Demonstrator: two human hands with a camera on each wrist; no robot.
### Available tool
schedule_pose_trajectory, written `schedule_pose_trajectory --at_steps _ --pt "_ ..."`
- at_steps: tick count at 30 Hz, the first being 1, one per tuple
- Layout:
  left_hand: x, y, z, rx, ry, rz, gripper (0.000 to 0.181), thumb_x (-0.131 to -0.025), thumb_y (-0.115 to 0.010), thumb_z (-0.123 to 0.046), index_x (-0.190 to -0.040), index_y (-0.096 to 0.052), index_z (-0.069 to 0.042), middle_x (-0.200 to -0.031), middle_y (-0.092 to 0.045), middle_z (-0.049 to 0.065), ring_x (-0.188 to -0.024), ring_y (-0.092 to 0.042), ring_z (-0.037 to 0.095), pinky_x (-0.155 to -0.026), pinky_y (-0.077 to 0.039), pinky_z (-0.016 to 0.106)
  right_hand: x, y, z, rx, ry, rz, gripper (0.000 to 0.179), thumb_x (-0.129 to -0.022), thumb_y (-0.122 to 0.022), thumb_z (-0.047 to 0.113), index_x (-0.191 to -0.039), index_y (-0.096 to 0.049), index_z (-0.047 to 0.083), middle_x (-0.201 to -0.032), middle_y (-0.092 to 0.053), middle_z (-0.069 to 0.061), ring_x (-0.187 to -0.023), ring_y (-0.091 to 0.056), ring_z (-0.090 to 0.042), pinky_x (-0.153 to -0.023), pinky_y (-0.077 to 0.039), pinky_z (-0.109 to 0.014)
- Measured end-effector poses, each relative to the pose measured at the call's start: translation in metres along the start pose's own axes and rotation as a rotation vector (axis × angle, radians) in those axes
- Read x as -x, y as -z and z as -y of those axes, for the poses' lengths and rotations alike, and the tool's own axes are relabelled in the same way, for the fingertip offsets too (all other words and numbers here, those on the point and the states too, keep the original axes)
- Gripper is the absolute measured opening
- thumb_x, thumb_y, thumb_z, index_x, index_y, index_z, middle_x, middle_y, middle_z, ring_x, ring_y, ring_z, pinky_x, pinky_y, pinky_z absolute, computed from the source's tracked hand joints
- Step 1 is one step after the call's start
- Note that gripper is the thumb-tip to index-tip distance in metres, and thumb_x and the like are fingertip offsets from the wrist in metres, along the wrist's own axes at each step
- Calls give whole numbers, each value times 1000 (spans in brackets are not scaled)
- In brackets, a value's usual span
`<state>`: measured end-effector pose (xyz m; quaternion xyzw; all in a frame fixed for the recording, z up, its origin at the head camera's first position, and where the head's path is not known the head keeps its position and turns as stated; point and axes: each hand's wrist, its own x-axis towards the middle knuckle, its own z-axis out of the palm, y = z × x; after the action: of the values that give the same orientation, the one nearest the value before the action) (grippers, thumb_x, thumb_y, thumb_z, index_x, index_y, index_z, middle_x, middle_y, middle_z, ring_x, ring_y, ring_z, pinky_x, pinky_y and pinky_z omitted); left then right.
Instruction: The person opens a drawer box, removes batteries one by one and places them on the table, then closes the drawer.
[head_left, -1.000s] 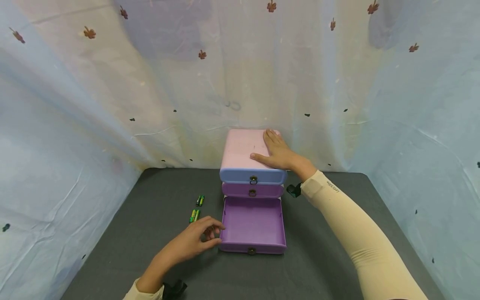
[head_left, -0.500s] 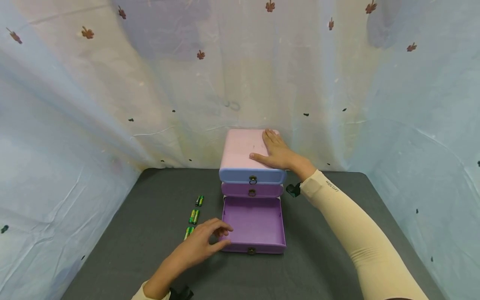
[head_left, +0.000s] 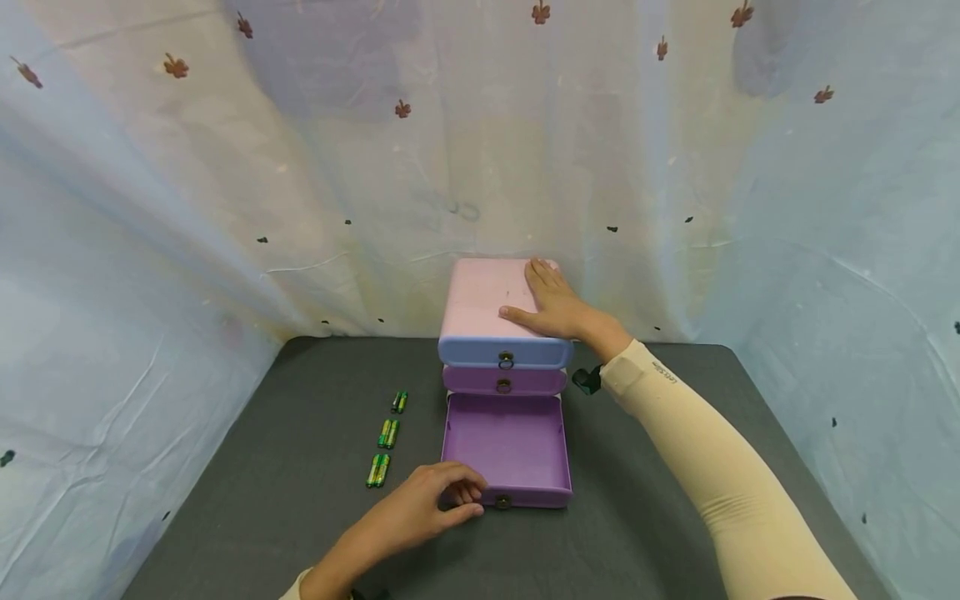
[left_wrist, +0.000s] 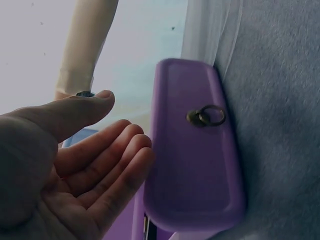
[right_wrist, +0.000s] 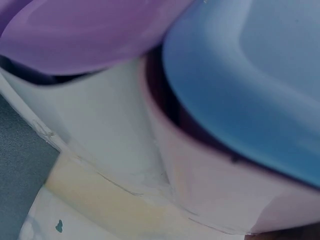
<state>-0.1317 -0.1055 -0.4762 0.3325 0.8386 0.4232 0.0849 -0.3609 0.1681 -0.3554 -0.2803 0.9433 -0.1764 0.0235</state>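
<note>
A small drawer cabinet with a pink top (head_left: 483, 292) stands at the back middle of the table. Its bottom purple drawer (head_left: 510, 442) is pulled out and holds nothing visible. My left hand (head_left: 431, 502), fingers loosely bent and thumb apart, is at the drawer's front left corner. In the left wrist view the fingertips are right beside the drawer front, below its brass ring pull (left_wrist: 212, 115). My right hand (head_left: 558, 312) rests flat on the cabinet's top, fingers spread. The right wrist view shows the blue upper drawer (right_wrist: 250, 90) and purple drawer (right_wrist: 95, 35) fronts.
Left of the drawer, green batteries lie in three pairs: a far pair (head_left: 400, 402), a middle pair (head_left: 388, 433) and a near pair (head_left: 378, 471). A patterned curtain (head_left: 337, 167) hangs behind and beside the dark grey table (head_left: 300, 442).
My left hand has moved right and slightly toward me, from the drawer's left side to its front left corner, uncovering the near battery pair. The right hand stays put.
</note>
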Motion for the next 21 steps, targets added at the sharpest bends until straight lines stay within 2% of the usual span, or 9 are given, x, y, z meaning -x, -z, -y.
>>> schedule_pose_trajectory --at_steps 5,13,16,21 --pt "-1 -6 0 0 34 39 28 -104 -75 -22 -125 -74 -4 -115 -76 7 -96 -67 -2 -87 -60 26 1 1 2 -4 3 3 110 -105 -48 70 -169 3 -4 -178 8 -21 -166 11 -30 -131 9 -45" --pt "-1 -23 3 -20 135 119 30 -101 -79 -24 -124 -76 -5 -106 -75 -10 -94 -67 -4 -84 -58 22 3 3 3 -15 2 4 111 -104 -49 69 -168 3 -5 -178 8 -22 -166 11 -31 -131 9 -45" --pt "-1 -28 7 -10 163 144 31 -100 -80 -24 -125 -76 -6 -107 -76 -8 -94 -67 -4 -84 -58 22 2 2 2 -14 4 4 112 -104 -48 70 -168 3 -5 -178 9 -22 -166 11 -31 -131 9 -45" --pt "-1 -32 9 10 201 126 33 -100 -79 -22 -127 -75 -3 -113 -76 -1 -95 -67 -2 -85 -58 23 1 2 1 -11 5 6 112 -104 -48 71 -168 3 -5 -178 8 -22 -166 10 -31 -132 8 -46"
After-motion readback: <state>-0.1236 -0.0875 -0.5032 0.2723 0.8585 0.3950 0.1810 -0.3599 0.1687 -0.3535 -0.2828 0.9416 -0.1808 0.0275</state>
